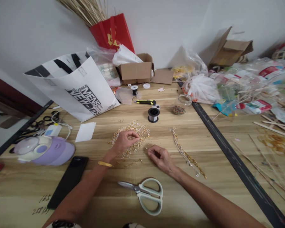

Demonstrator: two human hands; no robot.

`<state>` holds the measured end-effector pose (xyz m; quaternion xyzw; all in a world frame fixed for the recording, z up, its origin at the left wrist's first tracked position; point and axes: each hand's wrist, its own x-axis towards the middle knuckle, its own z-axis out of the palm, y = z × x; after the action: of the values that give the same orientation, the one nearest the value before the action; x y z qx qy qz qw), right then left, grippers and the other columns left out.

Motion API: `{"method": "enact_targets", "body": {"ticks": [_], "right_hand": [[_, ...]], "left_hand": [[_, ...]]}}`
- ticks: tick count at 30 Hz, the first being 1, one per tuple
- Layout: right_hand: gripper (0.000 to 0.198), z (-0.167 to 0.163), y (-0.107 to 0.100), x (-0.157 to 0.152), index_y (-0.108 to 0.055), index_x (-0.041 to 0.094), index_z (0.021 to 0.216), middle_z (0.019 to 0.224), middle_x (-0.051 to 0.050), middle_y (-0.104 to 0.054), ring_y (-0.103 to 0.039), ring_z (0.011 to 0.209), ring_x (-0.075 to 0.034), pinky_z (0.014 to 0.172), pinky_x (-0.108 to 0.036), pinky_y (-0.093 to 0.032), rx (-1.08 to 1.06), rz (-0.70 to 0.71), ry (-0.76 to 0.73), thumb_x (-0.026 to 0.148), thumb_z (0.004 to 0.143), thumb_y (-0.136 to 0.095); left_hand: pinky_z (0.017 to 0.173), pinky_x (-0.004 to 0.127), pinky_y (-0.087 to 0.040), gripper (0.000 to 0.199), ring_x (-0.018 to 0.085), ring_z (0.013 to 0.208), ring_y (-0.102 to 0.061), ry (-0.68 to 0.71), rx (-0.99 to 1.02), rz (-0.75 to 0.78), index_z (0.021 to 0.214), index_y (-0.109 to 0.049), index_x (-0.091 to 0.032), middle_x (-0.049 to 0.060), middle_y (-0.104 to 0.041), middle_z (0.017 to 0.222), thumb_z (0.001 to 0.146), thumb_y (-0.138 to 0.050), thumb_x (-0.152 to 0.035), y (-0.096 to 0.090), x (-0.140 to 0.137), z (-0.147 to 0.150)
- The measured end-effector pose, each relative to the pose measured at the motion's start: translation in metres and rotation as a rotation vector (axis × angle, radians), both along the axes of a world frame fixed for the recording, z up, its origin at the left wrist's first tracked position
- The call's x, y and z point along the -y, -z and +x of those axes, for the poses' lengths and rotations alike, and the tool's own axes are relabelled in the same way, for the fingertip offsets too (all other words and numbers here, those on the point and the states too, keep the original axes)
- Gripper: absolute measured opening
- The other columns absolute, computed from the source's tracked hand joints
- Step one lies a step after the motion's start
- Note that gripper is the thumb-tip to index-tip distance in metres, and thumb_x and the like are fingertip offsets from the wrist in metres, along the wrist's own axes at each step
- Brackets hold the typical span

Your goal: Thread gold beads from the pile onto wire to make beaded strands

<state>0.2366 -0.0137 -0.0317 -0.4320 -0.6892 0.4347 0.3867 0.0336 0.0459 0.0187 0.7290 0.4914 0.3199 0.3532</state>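
Over a spread of small gold and clear beads, my left hand is closed in a pinch at the pile's right side. Whatever lies between its fingertips is too small to name. My right hand rests just right of the beads, its fingers curled and pinched together. Tiny bits show by its fingertips, but I cannot make out what it holds. A thin gold chain piece lies below the pile. Silver and gold chains stretch along the table right of my right hand. Scissors with pale handles lie nearest me.
Behind the beads stand a wire spool, a yellow-black utility knife and a glass jar. A black phone and a purple device are at left. A white bag stands behind; plastic bottles crowd the right.
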Motion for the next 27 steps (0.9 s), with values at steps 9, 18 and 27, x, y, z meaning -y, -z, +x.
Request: {"method": "enact_targets", "body": {"ticks": [9,18,27], "right_hand": [[0.018,0.000,0.006,0.001,-0.060,0.015,0.079,0.063,0.000,-0.055,-0.046,0.055,-0.011,0.052,-0.022,-0.035,0.027,0.028,0.006,0.031,0.085,-0.052],[0.021,-0.001,0.003,0.002,-0.060,0.015,0.078,0.064,-0.001,-0.056,-0.046,0.056,-0.011,0.052,-0.022,-0.035,0.072,0.051,0.019,0.033,0.085,-0.052],[0.022,0.000,0.004,0.002,-0.060,0.015,0.079,0.065,-0.001,-0.057,-0.046,0.057,-0.012,0.052,-0.023,-0.036,0.095,0.053,0.008,0.034,0.086,-0.051]], "left_hand": [[0.070,0.025,-0.049,0.015,0.014,0.069,-0.063,-0.113,0.323,-0.286,0.073,-0.068,-0.013,0.004,-0.071,0.073,0.066,-0.072,-0.025,0.005,0.040,-0.002],[0.072,0.025,-0.049,0.014,0.015,0.073,-0.064,-0.151,0.409,-0.349,0.074,-0.071,-0.014,0.004,-0.072,0.077,0.065,-0.072,-0.025,0.013,0.056,-0.005],[0.073,0.027,-0.050,0.017,0.016,0.074,-0.065,-0.192,0.405,-0.396,0.076,-0.072,-0.014,0.005,-0.073,0.079,0.063,-0.073,-0.025,0.014,0.064,-0.005]]}}
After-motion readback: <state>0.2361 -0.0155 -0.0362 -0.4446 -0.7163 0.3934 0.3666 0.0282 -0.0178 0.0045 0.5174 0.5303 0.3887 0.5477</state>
